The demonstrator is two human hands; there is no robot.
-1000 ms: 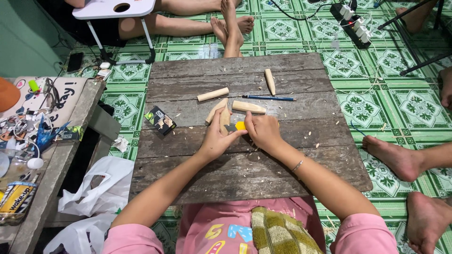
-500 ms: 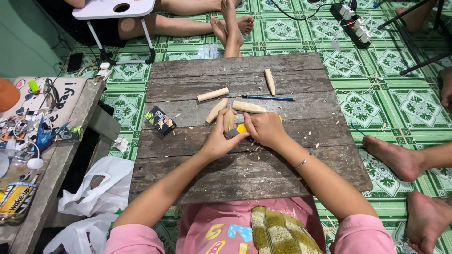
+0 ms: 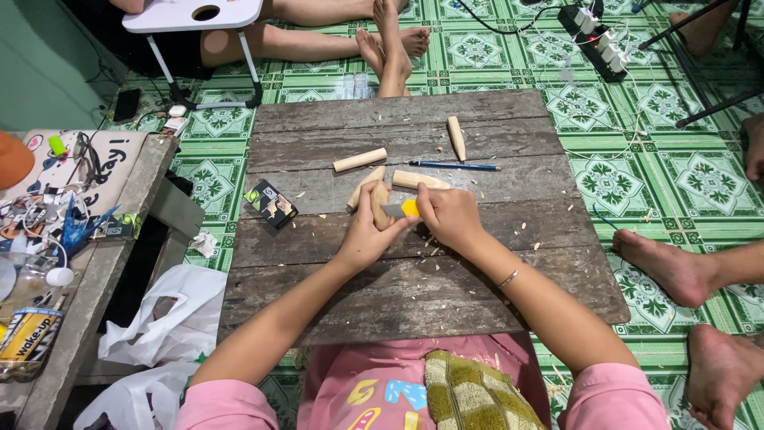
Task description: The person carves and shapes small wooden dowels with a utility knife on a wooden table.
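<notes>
A short wooden peg (image 3: 380,204) stands near the middle of the weathered plank board (image 3: 414,295), pinched upright between the thumb and fingers of the left hand (image 3: 362,239). The right hand (image 3: 450,216) is closed around a yellow utility knife (image 3: 404,209), whose grey blade lies against the peg's side. Pale shavings (image 3: 434,243) are scattered on the planks just beside both hands. Just beyond the hands lie two more pegs (image 3: 420,180), touching or nearly so; farther up are a third peg (image 3: 360,159), a tapered one (image 3: 455,137) and a blue pencil (image 3: 455,166). A small dark box (image 3: 270,203) sits well to the left. Other people's bare feet (image 3: 676,267) rest on the green tiled floor (image 3: 700,179) around the board.
</notes>
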